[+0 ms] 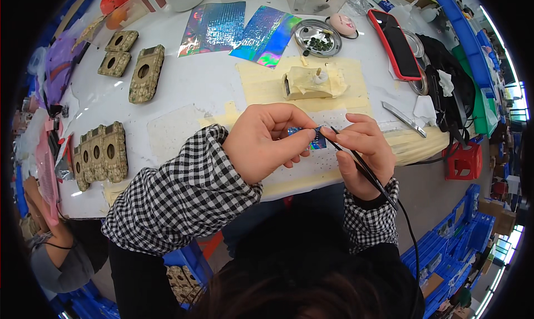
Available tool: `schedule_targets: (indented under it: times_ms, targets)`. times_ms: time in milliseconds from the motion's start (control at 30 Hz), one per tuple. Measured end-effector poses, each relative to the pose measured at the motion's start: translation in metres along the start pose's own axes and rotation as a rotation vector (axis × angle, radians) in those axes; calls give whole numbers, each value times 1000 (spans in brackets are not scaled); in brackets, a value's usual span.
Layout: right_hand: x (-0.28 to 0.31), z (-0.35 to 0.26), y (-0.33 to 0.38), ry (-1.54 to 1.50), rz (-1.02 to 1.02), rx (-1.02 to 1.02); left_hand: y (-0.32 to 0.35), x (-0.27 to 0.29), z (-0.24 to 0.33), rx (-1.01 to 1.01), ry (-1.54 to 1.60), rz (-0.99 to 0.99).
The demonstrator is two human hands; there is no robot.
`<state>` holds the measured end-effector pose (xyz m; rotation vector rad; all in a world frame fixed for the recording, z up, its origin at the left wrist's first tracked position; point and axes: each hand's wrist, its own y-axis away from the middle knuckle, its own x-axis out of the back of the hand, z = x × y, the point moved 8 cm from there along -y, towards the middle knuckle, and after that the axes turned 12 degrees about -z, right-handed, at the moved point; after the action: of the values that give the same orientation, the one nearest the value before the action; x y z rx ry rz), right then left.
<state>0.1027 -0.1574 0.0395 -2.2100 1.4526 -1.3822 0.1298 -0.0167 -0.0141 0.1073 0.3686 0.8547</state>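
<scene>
Head view: left hand [261, 144] pinches a small blue iridescent piece [309, 136] between thumb and fingers, raised just above the desk [189, 91] for close work. Right hand [361, 149] grips a thin black corded tool [356, 157] pen-style, tip at the piece. Beyond: taped block [312, 82], holographic sheets [236, 28], metal dish [318, 38], red-cased phone [396, 43].

Your left hand [266, 144] hides most of the small blue piece [317, 143]; you cannot tell its shape.
</scene>
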Motion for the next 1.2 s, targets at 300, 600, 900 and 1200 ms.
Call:
schedule_targets:
  times_ms: [300, 600, 900, 1200]
  targets:
    - [2, 0, 4, -30, -11, -6, -2, -3, -4, 61, 150, -66]
    - [2, -1, 3, -26, 6, -7, -2, -2, -3, 51, 129, -48]
    - [2, 2, 5, -39, 30, -15, -2, -2, -2, 43, 90, -37]
    - [0, 4, 6, -46, 8, -25, -1, -2, -3, 39, 98, -43]
